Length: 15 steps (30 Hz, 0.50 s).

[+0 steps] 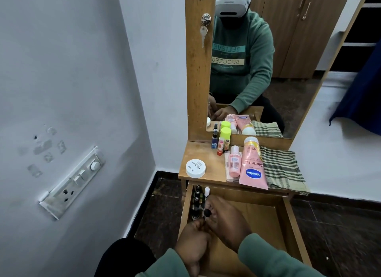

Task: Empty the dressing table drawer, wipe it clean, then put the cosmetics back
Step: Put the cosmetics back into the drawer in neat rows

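Note:
The wooden drawer [268, 219] of the dressing table stands pulled open below the tabletop. Several small dark nail polish bottles [196, 198] line its left wall. Both hands reach into the drawer's left side. My right hand [224, 219] pinches a small bottle with a black cap [206, 212]. Just below it, my left hand [192, 243] has its fingers curled at the same spot; what it holds is hidden. On the tabletop lie a pink Vaseline tube [252, 167], a small pink bottle [235, 163], a white round jar [195, 168] and a green checked cloth [282, 169].
A lime-capped bottle [225, 133], a dark blue spray bottle [214, 139] and small lip-balm tubes [220, 145] stand at the mirror's [268, 60] foot. A key [203, 32] hangs from the mirror frame's lock. The wall with a switchboard [72, 184] lies to the left; dark floor surrounds the table.

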Each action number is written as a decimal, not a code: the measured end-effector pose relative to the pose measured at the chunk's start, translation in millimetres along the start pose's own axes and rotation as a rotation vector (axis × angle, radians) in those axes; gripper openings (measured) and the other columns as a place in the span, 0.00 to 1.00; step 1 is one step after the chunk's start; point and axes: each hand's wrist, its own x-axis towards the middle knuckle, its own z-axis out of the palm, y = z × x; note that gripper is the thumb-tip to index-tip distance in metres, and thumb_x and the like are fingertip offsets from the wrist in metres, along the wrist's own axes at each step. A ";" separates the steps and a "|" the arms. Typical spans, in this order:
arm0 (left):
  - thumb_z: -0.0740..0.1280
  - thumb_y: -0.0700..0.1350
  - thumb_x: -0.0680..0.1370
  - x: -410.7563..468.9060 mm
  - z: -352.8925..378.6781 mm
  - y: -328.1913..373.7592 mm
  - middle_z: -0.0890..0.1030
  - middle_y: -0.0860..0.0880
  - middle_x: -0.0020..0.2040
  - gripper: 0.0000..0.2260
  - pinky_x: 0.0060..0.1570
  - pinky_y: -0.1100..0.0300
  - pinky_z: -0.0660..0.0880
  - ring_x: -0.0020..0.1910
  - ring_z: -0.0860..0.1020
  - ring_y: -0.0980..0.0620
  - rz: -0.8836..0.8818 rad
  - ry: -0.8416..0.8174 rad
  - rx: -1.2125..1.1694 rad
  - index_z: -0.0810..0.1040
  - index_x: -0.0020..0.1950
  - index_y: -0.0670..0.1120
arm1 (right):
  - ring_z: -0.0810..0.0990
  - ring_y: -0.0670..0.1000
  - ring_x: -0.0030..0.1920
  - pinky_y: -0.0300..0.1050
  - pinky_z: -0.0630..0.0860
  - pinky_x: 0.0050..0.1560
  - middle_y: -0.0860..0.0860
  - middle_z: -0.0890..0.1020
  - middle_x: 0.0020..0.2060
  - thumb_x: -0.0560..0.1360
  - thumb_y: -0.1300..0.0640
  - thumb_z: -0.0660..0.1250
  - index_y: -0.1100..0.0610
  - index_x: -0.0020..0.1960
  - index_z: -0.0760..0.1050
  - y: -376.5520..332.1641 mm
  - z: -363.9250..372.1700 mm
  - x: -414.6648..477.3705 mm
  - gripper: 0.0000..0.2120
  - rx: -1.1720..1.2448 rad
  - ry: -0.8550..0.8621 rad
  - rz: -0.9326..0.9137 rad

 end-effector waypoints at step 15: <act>0.58 0.25 0.74 10.3 -2.9 -8.2 0.87 0.51 0.42 0.21 0.30 0.67 0.70 0.39 0.82 0.57 0.012 0.035 0.010 0.83 0.56 0.42 | 0.77 0.44 0.42 0.39 0.78 0.42 0.40 0.75 0.42 0.72 0.60 0.68 0.42 0.48 0.67 1.9 -1.2 -6.1 0.16 0.092 0.006 0.109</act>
